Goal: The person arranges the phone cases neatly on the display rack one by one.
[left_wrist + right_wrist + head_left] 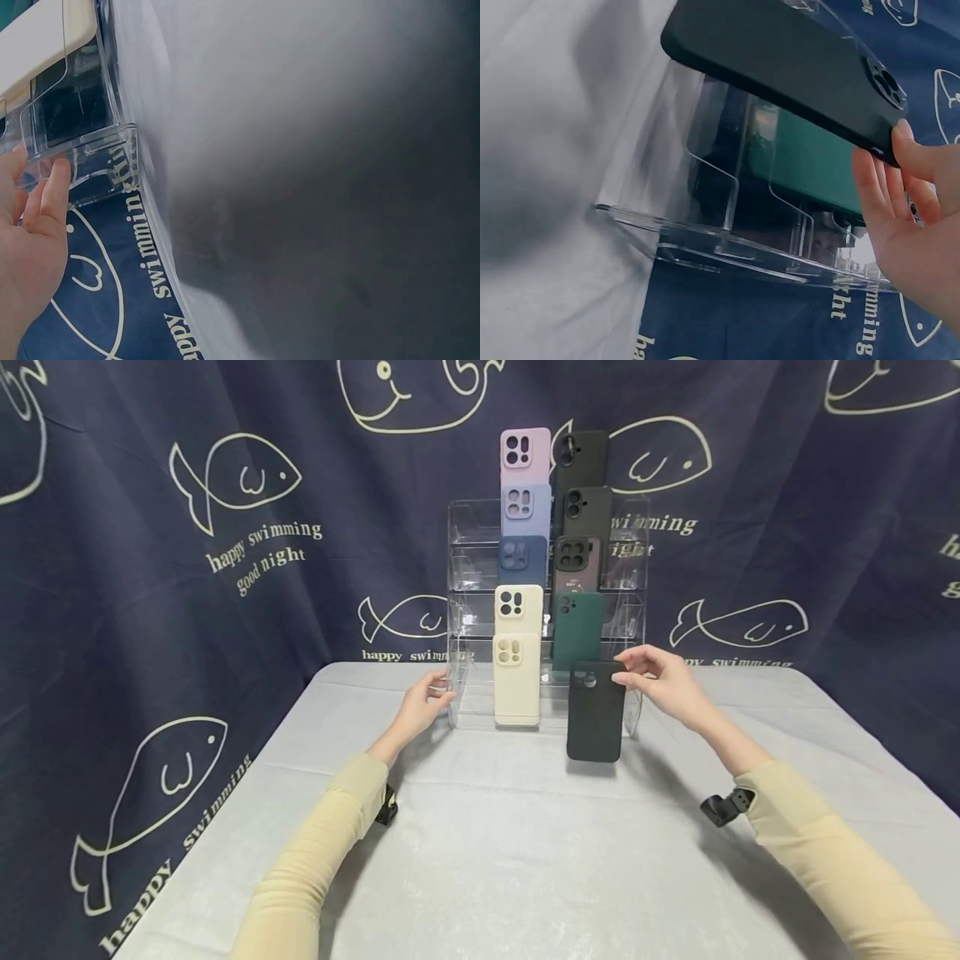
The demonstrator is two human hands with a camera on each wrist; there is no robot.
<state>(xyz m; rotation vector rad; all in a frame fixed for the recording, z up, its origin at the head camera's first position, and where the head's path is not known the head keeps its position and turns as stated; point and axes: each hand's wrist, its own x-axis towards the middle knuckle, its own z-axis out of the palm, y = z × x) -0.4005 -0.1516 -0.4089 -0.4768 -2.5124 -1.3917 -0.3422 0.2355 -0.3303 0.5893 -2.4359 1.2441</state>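
My right hand pinches a black phone case by its upper right corner, thumb on the back. The case hangs in front of the lowest step of a clear stepped display rack; in the right wrist view the black phone case shows its camera cutout close to the thumb. Just behind it stands a green phone case. At the rack's left side, my left hand rests its extended fingertips against the clear side wall. Beside the black case, a cream phone case stands in the front step.
Up the rack's left column stand another cream case, a dark blue one, a light blue one and a pink one. Several dark cases fill the right column. Behind the grey-covered table hangs a fish-print curtain.
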